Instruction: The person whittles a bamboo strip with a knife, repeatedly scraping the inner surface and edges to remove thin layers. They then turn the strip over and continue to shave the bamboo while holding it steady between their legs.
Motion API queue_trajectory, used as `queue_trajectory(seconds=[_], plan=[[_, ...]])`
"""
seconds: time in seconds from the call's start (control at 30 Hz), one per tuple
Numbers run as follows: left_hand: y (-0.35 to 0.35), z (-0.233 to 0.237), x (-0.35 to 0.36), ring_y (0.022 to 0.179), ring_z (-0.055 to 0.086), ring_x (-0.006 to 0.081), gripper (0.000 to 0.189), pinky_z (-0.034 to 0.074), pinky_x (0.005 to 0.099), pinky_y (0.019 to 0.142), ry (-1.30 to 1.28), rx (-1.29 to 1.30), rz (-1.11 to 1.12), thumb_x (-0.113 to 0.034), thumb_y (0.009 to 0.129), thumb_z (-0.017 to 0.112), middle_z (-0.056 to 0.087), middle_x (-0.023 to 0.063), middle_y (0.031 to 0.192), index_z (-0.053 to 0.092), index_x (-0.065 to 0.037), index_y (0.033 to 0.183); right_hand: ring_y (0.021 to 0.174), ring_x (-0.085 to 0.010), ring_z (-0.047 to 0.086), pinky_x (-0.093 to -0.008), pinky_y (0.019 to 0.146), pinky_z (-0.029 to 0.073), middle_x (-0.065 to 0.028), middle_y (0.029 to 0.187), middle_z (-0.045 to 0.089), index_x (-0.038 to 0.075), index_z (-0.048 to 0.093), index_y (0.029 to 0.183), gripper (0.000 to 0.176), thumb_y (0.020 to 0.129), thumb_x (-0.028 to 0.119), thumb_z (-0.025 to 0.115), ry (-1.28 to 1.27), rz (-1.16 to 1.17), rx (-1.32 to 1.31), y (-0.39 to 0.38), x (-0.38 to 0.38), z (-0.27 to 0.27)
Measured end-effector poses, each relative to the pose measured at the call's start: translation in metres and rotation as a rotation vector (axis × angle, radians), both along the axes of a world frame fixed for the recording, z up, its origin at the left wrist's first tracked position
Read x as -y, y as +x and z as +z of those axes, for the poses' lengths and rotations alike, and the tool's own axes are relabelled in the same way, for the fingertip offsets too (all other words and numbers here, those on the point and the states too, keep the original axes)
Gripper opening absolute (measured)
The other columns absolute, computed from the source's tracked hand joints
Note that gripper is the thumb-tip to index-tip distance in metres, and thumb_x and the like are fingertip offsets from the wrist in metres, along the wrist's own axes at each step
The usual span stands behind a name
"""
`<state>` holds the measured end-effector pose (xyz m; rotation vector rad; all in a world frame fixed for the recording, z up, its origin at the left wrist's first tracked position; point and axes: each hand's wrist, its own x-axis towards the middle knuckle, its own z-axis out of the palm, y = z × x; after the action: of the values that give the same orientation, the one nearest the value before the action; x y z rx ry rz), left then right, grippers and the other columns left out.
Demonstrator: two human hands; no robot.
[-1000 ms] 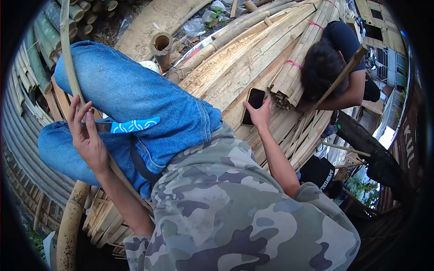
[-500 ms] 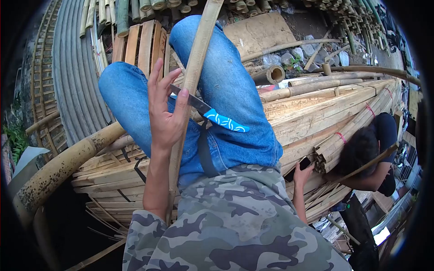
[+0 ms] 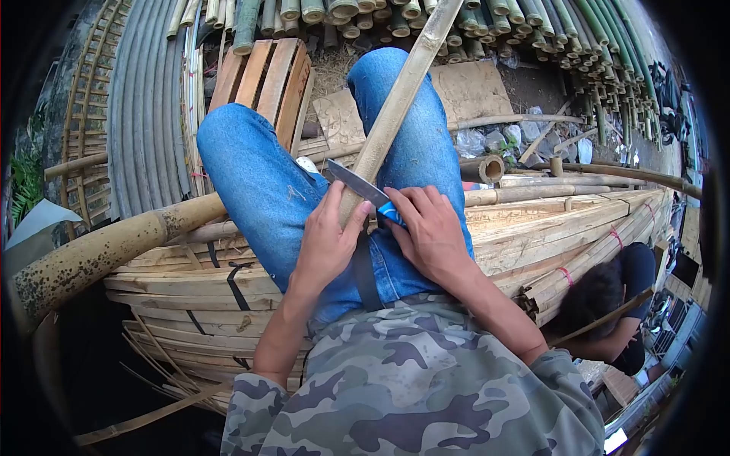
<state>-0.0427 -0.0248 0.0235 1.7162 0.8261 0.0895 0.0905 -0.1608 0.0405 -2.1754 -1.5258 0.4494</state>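
Observation:
A long bamboo strip (image 3: 403,99) slants up from my lap between my knees. My left hand (image 3: 331,242) is wrapped round its lower part, thumb and fingers on either side. My right hand (image 3: 428,234) grips the blue handle of a knife (image 3: 357,182). The knife's blade lies across the strip, just above my left fingers, its tip pointing to the upper left. The lower end of the strip is hidden behind my left hand and forearm.
Bundled split bamboo (image 3: 555,220) lies under and beside my legs. A thick bamboo pole (image 3: 114,254) is at the left, a wooden crate (image 3: 275,83) ahead, and stacked bamboo poles (image 3: 525,23) beyond. A person (image 3: 608,304) bends down at the right.
My right hand has come in from the right, where it held a phone, and now holds the knife's handle. My left hand has closed round the strip. The view has shifted.

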Motion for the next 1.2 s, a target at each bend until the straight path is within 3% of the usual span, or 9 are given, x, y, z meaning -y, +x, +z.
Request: queue_trajectory(seconds=[0.03, 0.1, 0.23, 0.3, 0.53, 0.97, 1.03, 1.07, 1.2], plan=[[0.0, -0.001, 0.0, 0.102, 0.067, 0.0378, 0.045, 0.052, 0.0418, 0.086, -0.002, 0.007, 0.013, -0.02, 0.097, 0.063, 0.066, 0.0253, 0.109, 0.048, 0.004, 0.132, 0.095, -0.0289, 0.055, -0.0392, 0.082, 0.043, -0.0113, 0.099, 0.06, 0.003, 0.055, 0.13, 0.049, 0.086, 0.017, 0.071, -0.002, 0.013, 0.007, 0.005, -0.001, 0.0], [0.0, -0.005, 0.001, 0.08, 0.065, 0.0128, 0.041, 0.053, 0.0317, 0.071, -0.023, 0.075, 0.057, -0.017, 0.098, 0.063, 0.069, 0.0135, 0.096, 0.051, 0.004, 0.13, 0.09, -0.0308, 0.055, -0.0419, 0.079, 0.045, -0.0127, 0.099, 0.059, 0.002, 0.053, 0.133, 0.047, 0.089, 0.014, 0.065, 0.003, -0.004, -0.103, 0.013, -0.001, 0.002], [-0.001, -0.007, 0.006, 0.08, 0.065, 0.0132, 0.041, 0.053, 0.0312, 0.071, 0.161, 0.123, 0.068, -0.017, 0.098, 0.063, 0.069, 0.0132, 0.096, 0.052, 0.004, 0.13, 0.085, -0.0358, 0.058, -0.0462, 0.075, 0.046, -0.0169, 0.096, 0.06, 0.0, 0.051, 0.134, 0.043, 0.095, 0.018, 0.058, -0.085, -0.066, -0.184, 0.027, -0.008, 0.017], [-0.005, 0.008, 0.008, 0.096, 0.07, 0.0364, 0.038, 0.053, 0.0416, 0.08, -0.043, 0.113, 0.113, -0.018, 0.096, 0.064, 0.069, 0.0246, 0.103, 0.054, 0.004, 0.124, 0.08, -0.0396, 0.061, -0.0495, 0.07, 0.046, -0.0209, 0.091, 0.061, 0.0, 0.05, 0.136, 0.043, 0.1, 0.024, 0.052, -0.013, -0.038, -0.38, 0.033, -0.011, 0.02], [0.002, 0.0, 0.018, 0.083, 0.064, 0.0503, 0.044, 0.05, 0.0544, 0.069, 0.12, -0.061, 0.028, -0.037, 0.1, 0.054, 0.067, 0.0303, 0.089, 0.052, 0.003, 0.118, 0.068, -0.0422, 0.062, -0.0484, 0.062, 0.046, -0.0204, 0.071, 0.062, 0.001, 0.06, 0.098, 0.027, 0.1, 0.027, 0.056, -0.163, -0.029, -0.346, 0.036, -0.008, 0.017], [0.011, -0.005, 0.012, 0.076, 0.063, 0.0521, 0.043, 0.05, 0.0545, 0.065, 0.138, 0.025, -0.08, -0.036, 0.1, 0.052, 0.065, 0.0312, 0.084, 0.051, 0.005, 0.113, 0.055, -0.0461, 0.058, -0.0546, 0.055, 0.044, -0.0233, 0.052, 0.054, 0.002, 0.055, 0.076, 0.048, 0.099, 0.044, 0.053, -0.25, -0.027, -0.239, 0.031, -0.008, -0.014], [0.014, -0.011, 0.007, 0.063, 0.066, 0.0392, 0.05, 0.051, 0.0455, 0.058, -0.039, 0.198, -0.036, -0.038, 0.101, 0.052, 0.066, 0.0223, 0.077, 0.05, 0.008, 0.122, 0.055, -0.045, 0.059, -0.0537, 0.054, 0.045, -0.0225, 0.052, 0.055, 0.003, 0.055, 0.075, 0.048, 0.098, 0.045, 0.054, -0.234, -0.01, -0.224, 0.031, -0.009, -0.015], [0.013, -0.012, 0.003, 0.063, 0.066, 0.0392, 0.05, 0.051, 0.0455, 0.058, -0.039, 0.197, -0.033, -0.038, 0.101, 0.052, 0.066, 0.0223, 0.077, 0.05, 0.008, 0.122, 0.055, -0.045, 0.059, -0.0537, 0.054, 0.045, -0.0225, 0.052, 0.055, 0.003, 0.055, 0.075, 0.048, 0.098, 0.045, 0.054, -0.235, -0.007, -0.225, 0.03, -0.009, -0.016], [0.007, -0.014, -0.004, 0.055, 0.056, 0.013, 0.064, 0.046, 0.0303, 0.051, -0.426, 0.047, -0.064, -0.041, 0.102, 0.053, 0.059, 0.0076, 0.072, 0.041, 0.009, 0.14, 0.052, -0.0422, 0.059, -0.0507, 0.052, 0.046, -0.0201, 0.051, 0.055, 0.004, 0.056, 0.074, 0.047, 0.097, 0.046, 0.055, -0.241, 0.052, -0.206, 0.028, -0.008, -0.018]])
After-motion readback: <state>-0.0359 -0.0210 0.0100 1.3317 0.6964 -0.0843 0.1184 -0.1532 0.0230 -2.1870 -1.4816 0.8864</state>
